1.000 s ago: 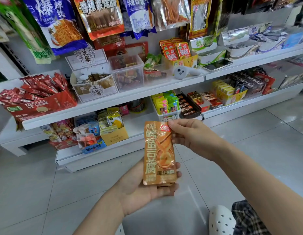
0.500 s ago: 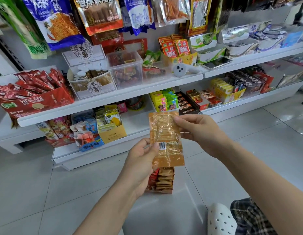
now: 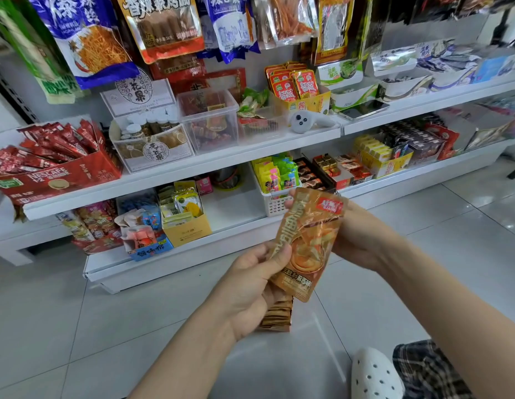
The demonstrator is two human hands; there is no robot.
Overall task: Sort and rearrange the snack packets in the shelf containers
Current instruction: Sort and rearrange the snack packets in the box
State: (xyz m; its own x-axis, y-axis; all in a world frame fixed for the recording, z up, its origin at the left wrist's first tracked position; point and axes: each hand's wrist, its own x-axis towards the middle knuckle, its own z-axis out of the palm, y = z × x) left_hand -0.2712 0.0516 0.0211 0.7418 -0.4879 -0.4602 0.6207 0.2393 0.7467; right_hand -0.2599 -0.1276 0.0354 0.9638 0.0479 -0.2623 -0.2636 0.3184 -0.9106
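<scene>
Fingers of left hand curled round stack of orange-brown foil snack packets, thumb pressing glossy orange foil packet with red corner logo tilted on top. Right hand gripping that packet's far edge from behind, fingertips hidden. Held over the floor, well apart from white lower shelf. Judged midway: packets gathered and faced, not yet set into any container; bare gap beside yellow cardboard box looks free.
</scene>
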